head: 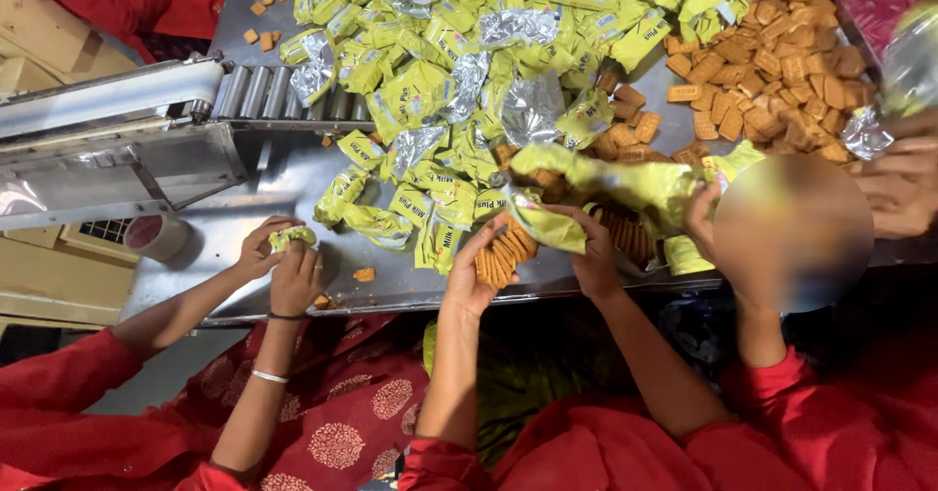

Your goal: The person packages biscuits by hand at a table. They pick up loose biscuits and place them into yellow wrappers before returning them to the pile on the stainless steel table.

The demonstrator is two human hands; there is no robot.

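From the head view, your left hand (467,274) reaches up onto the steel table (283,173), fingers curled tight around one stack of square biscuits (503,255) at the table's near edge. Your right hand (593,256) pinches one torn yellow wrapper (547,225) just above that stack; wrappers heaped farther up the table are too many to count.

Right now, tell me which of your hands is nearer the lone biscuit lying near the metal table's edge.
Left. The left hand, holding a biscuit stack, is closest to the lone biscuit. The right hand, gripping a yellow-green wrapper, lies beyond the left hand, farther off.
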